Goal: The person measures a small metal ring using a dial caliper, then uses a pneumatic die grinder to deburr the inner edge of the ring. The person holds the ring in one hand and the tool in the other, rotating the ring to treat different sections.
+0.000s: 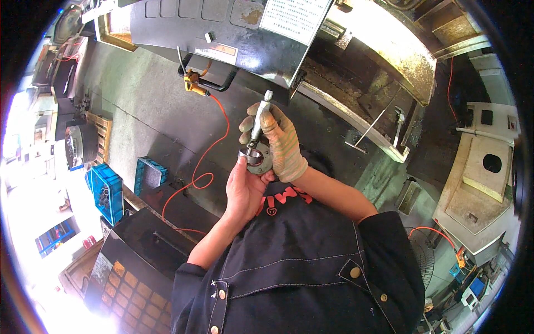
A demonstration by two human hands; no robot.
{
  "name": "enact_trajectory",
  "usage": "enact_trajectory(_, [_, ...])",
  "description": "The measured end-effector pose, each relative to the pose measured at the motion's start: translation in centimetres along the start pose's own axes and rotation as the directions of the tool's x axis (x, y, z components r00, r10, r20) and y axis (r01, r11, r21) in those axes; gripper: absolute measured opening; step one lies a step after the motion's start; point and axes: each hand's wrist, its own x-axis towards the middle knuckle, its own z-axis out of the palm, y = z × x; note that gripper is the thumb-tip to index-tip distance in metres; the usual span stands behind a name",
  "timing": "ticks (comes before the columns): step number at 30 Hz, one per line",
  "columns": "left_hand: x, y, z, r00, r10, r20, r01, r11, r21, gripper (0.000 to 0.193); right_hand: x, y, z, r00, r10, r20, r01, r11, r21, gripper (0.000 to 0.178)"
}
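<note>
A micrometer point(258, 123) with a silver barrel stands nearly upright in front of my chest, its grey frame low between my hands. My right hand point(286, 146), in a striped knit glove, is closed around the barrel. Bare, my left hand point(243, 191) pinches a small shiny metal ring point(248, 154) at the micrometer's frame. The ring sits by the measuring jaws; whether they touch it is too small to tell. My left palm lies under the frame, and its fingertips are partly hidden.
Ahead is a grey machine panel point(245, 50) with a black handle point(225, 83) and a hanging yellow air gun point(193, 82) on an orange hose point(222, 131). Right of it, a metal machine tray point(384, 142) holds tools. Blue crates point(107, 192) and a dark cabinet point(150, 239) stand left.
</note>
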Motion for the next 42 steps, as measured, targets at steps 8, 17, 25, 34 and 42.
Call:
enact_trajectory(8, [0.1, -0.07, -0.11, 1.0, -0.011, 0.019, 0.011, 1.0, 0.007, 0.038, -0.03, -0.18, 0.04, 1.0, 0.005, -0.017, -0.005, 1.0, -0.008, 0.043])
enact_trajectory(17, [0.02, 0.06, 0.12, 1.0, -0.011, -0.001, 0.011, 1.0, 0.02, 0.038, -0.11, -0.21, 0.08, 1.0, 0.009, -0.008, -0.009, 1.0, -0.011, 0.044])
enact_trajectory(25, [0.01, -0.02, 0.56, 0.999, 0.007, -0.04, -0.01, 0.997, -0.071, 0.034, -0.06, -0.24, -0.01, 1.0, 0.018, -0.014, -0.018, 1.0, -0.014, 0.045])
enact_trajectory(34, [0.02, 0.01, 0.5, 1.0, -0.012, -0.009, 0.013, 1.0, 0.02, 0.037, -0.08, -0.26, -0.08, 1.0, 0.013, -0.018, -0.013, 0.999, -0.03, 0.045])
enact_trajectory(42, [0.1, -0.11, 0.21, 1.0, -0.008, 0.019, 0.007, 1.0, 0.02, 0.036, -0.06, -0.35, 0.01, 1.0, 0.015, -0.017, -0.016, 1.0, -0.027, 0.043])
